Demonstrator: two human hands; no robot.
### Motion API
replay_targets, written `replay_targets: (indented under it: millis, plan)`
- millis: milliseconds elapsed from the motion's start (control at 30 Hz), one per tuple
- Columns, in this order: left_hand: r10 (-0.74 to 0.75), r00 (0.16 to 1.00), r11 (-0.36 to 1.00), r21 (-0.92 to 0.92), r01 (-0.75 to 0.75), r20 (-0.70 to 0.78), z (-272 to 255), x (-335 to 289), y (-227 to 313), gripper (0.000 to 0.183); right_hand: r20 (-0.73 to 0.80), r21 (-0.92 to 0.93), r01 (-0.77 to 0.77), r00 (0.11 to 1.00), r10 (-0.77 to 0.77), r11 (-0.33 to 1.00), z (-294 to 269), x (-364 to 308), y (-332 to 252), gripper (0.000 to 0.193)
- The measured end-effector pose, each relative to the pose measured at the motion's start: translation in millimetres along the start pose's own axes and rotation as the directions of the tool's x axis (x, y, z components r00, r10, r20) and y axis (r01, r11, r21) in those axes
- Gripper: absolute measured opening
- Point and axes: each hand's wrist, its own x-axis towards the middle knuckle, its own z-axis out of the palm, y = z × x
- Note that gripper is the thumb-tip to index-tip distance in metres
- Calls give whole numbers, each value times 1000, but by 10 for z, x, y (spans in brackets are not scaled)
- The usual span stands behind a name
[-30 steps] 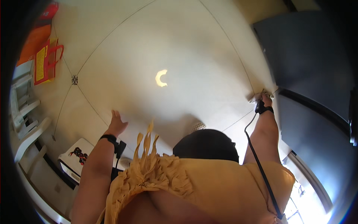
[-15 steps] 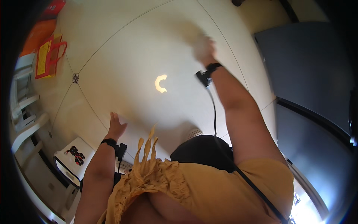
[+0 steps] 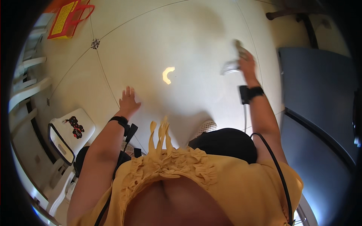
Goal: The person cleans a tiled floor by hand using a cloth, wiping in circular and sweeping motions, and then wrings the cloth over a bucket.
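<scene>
My right hand (image 3: 247,64) is reached out over the tiled floor, its fingers closed on a limp, cloth-like thing (image 3: 230,68). That thing looks whitish on one side, with an olive part (image 3: 240,47) above the fingers. Motion blur hides its exact kind. My left hand (image 3: 129,103) is held out lower on the left with its fingers spread and nothing in it. Both wrists wear a black strap with a small box and a cable. Between the hands, a bright curved patch (image 3: 168,75) shows on the shiny floor and looks like reflected light.
A white seat (image 3: 83,119) with a dark cartoon figure stands close to my left arm. White chair parts (image 3: 32,90) line the left edge. A red and yellow bag (image 3: 66,22) sits at the far left. Dark grey panels (image 3: 316,86) stand on the right, with a brown leg (image 3: 283,14) beyond.
My right hand has come nearer and to the right, and the thing in it shows more plainly. My left hand has risen a little, fingers wider apart. The whole view has shifted.
</scene>
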Motion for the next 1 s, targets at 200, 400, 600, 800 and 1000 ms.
replay_targets:
  millis: [200,400,600,800,1000]
  plan:
    - [76,997,989,-122,-78,-26,49,38,-94,95,-574,-635,-460,819,19,620,-1981,-900,1877,39]
    - [85,996,981,-176,-85,-8,-29,49,-99,96,-405,-858,-514,649,644,-22,-2564,-1366,3162,43]
    - [65,994,976,-213,-45,87,-213,37,-42,97,-295,-953,-292,830,474,-81,-2179,576,2599,41]
    - [57,994,971,-236,-33,98,-265,35,-40,98,-296,-801,-310,949,113,513,278,2578,530,51]
    - [68,995,956,-289,-43,75,-186,113,-137,100,425,-533,523,845,-324,666,3150,1090,-1025,27]
